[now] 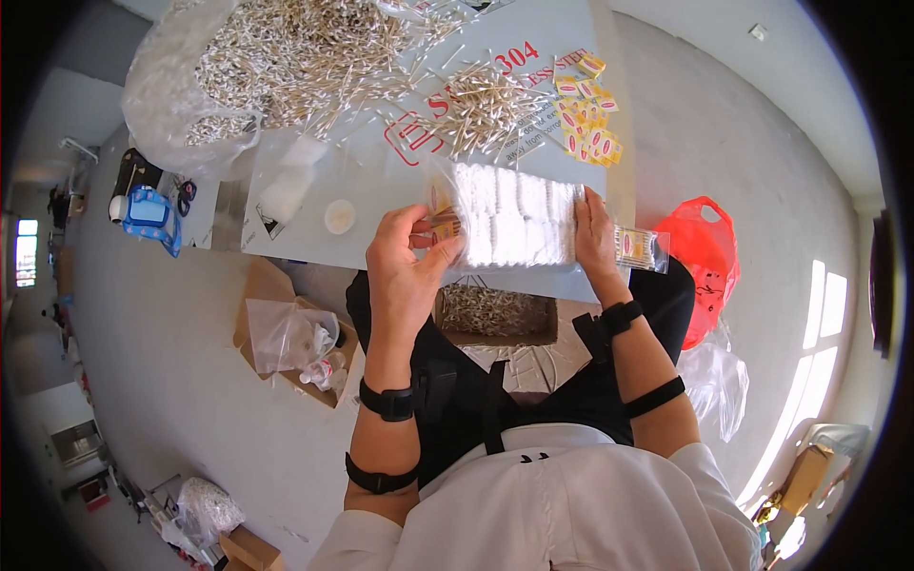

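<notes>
Head view: pack [519, 214] pinched at left end by left hand [395, 266], at right by right hand [597, 243], above table [371, 176] near front edge; floor [685, 143] seen rightward; pack's underside hidden; bag [157, 109] cut off at top.

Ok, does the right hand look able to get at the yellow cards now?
Probably, but only by letting go: the right hand holds the right end of the plastic-wrapped cotton swabs. Otherwise nothing seems to block the yellow cards.

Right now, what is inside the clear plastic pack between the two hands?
Inside the clear plastic pack, white cotton swab tips show in two rows, with yellow labels beside the left hand. Whatever lies beneath is hidden; the right hand covers part of the other end.
</notes>
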### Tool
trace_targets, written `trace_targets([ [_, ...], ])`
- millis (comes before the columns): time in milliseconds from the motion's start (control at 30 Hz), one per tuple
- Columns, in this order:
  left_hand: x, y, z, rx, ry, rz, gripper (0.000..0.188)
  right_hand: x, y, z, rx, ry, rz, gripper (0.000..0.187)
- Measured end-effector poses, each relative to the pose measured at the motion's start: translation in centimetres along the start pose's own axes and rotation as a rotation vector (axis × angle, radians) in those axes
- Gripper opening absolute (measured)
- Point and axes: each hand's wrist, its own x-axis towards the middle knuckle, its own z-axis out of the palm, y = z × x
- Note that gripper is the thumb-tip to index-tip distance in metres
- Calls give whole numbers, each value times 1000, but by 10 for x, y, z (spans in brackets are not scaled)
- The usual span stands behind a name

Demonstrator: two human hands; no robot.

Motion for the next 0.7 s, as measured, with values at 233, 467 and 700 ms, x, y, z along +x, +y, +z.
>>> trace_targets([
  [233, 19, -38, -12, -281, -116, -166, 65, -1, -8, 1, 34, 0, 28, 31],
  [467, 20, -46, -4, -401, -110, -231, 66, 0, -11, -2, 195, -63, 145, 32],
  [700, 10, -17, 26, -351, -26, -120, 63, -9, -38, -8, 277, -1, 56, 42],
])
